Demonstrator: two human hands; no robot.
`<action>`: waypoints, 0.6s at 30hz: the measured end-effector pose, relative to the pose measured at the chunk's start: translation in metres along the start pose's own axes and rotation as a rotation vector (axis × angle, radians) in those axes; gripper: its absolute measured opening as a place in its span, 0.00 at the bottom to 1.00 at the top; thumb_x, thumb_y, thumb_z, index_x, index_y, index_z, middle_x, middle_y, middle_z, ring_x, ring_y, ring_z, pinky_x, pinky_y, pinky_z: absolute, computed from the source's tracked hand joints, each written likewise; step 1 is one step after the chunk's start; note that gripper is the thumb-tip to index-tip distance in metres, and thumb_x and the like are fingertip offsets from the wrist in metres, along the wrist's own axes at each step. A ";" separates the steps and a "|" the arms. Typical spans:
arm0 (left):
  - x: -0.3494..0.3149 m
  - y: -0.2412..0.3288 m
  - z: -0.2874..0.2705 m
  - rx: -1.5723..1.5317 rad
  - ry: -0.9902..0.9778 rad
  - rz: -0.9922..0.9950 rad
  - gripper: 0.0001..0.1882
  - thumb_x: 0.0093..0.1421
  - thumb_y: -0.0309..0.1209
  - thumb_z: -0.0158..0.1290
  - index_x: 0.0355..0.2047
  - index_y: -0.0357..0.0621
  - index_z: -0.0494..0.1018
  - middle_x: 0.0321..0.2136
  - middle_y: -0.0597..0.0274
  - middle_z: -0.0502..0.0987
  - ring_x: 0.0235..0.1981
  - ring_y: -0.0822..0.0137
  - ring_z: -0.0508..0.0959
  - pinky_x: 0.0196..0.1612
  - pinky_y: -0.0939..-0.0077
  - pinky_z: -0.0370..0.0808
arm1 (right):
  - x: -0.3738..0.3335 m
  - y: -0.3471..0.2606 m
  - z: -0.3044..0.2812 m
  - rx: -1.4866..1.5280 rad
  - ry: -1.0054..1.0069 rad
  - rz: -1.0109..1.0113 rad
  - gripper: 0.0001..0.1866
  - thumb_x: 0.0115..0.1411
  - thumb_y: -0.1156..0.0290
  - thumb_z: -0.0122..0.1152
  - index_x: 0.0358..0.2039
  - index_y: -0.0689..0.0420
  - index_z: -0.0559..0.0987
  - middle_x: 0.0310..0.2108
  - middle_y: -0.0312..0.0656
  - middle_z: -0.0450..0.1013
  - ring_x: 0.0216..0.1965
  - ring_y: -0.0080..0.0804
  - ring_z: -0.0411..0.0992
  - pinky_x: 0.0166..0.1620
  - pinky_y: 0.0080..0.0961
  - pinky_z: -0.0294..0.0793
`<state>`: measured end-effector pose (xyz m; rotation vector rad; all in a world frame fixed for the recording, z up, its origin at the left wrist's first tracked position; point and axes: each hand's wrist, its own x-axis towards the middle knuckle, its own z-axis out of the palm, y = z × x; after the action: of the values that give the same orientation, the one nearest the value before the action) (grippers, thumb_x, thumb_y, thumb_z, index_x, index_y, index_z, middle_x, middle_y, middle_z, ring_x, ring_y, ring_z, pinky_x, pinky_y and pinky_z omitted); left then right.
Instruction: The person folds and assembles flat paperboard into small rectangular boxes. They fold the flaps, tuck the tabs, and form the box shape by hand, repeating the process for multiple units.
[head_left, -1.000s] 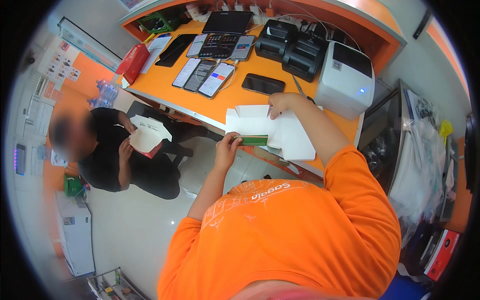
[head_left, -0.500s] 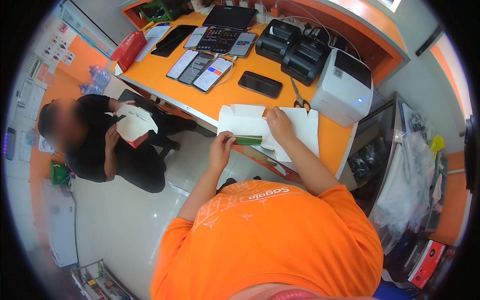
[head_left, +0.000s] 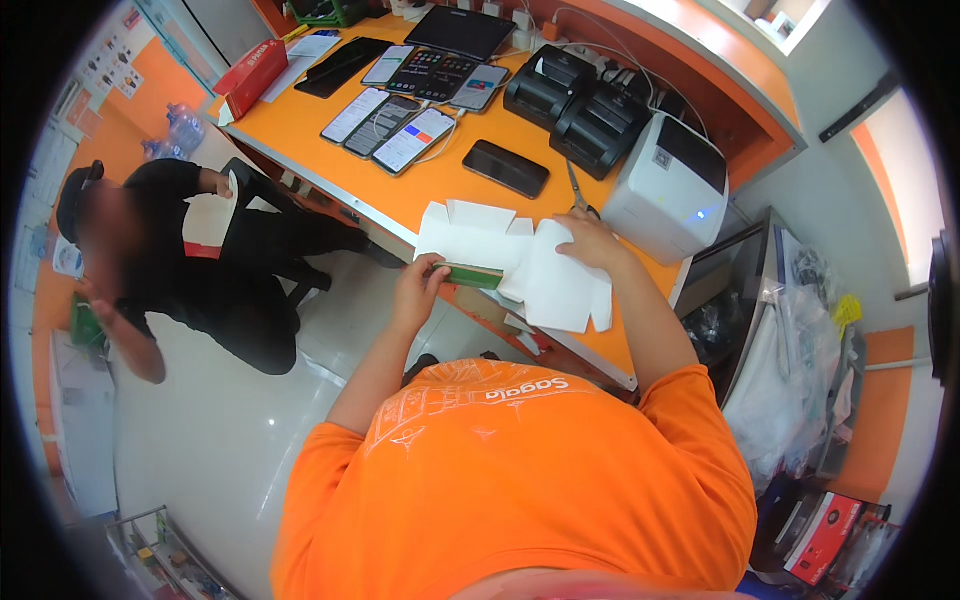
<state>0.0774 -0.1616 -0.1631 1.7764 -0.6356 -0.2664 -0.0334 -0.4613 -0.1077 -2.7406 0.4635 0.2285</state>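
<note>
An unfolded cardboard box [head_left: 470, 237], white on the inside, lies at the front edge of the orange counter. My left hand [head_left: 418, 288] pinches its folded green flap [head_left: 470, 275] at the near side. My right hand [head_left: 592, 243] is over the top of the sheet's right half, fingers apart, beside the handles of the scissors [head_left: 577, 190]. Whether the fingertips touch the handles is hard to see. Left of the scissors lies a dark-screened phone [head_left: 506, 168].
Several phones [head_left: 412, 140], some cabled, lie on the counter's left half. Black label printers [head_left: 600, 135] and a white printer [head_left: 665, 185] stand behind and right. A seated co-worker [head_left: 190, 270] holds a red-and-white carton [head_left: 208, 222]. Plastic bags [head_left: 790, 370] hang at right.
My right hand has moved from the sheet's middle fold rightward to beside the scissors. My left hand keeps the green flap. The co-worker's carton has tilted, and one of their hands has let go.
</note>
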 end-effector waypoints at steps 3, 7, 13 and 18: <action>0.002 -0.003 -0.002 0.152 0.002 0.061 0.09 0.59 0.26 0.56 0.40 0.37 0.72 0.28 0.59 0.77 0.29 0.72 0.75 0.36 0.78 0.73 | 0.010 -0.001 -0.023 0.047 -0.210 -0.004 0.32 0.50 0.64 0.66 0.56 0.54 0.70 0.56 0.49 0.63 0.59 0.47 0.59 0.60 0.41 0.59; 0.001 -0.006 -0.006 0.120 -0.038 0.003 0.11 0.58 0.29 0.57 0.40 0.39 0.73 0.31 0.54 0.77 0.31 0.64 0.77 0.36 0.74 0.73 | 0.013 -0.002 -0.051 0.196 -0.435 0.091 0.30 0.49 0.67 0.65 0.55 0.54 0.70 0.55 0.49 0.65 0.54 0.46 0.66 0.55 0.36 0.67; 0.000 -0.006 -0.004 0.126 -0.024 -0.024 0.11 0.58 0.29 0.57 0.40 0.39 0.73 0.29 0.56 0.76 0.33 0.66 0.76 0.38 0.76 0.72 | 0.005 -0.007 -0.025 -0.076 -0.153 -0.067 0.19 0.52 0.72 0.61 0.46 0.60 0.73 0.45 0.50 0.72 0.48 0.46 0.71 0.46 0.36 0.73; -0.002 -0.004 -0.001 0.093 -0.012 0.015 0.11 0.58 0.28 0.57 0.40 0.39 0.72 0.30 0.57 0.76 0.31 0.68 0.77 0.37 0.76 0.73 | -0.017 -0.018 0.030 -0.149 0.360 -0.045 0.06 0.51 0.78 0.53 0.32 0.59 0.71 0.33 0.45 0.72 0.35 0.44 0.73 0.37 0.39 0.72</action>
<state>0.0778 -0.1589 -0.1664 1.8591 -0.6792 -0.2414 -0.0463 -0.4294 -0.1258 -2.9431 0.4932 -0.2569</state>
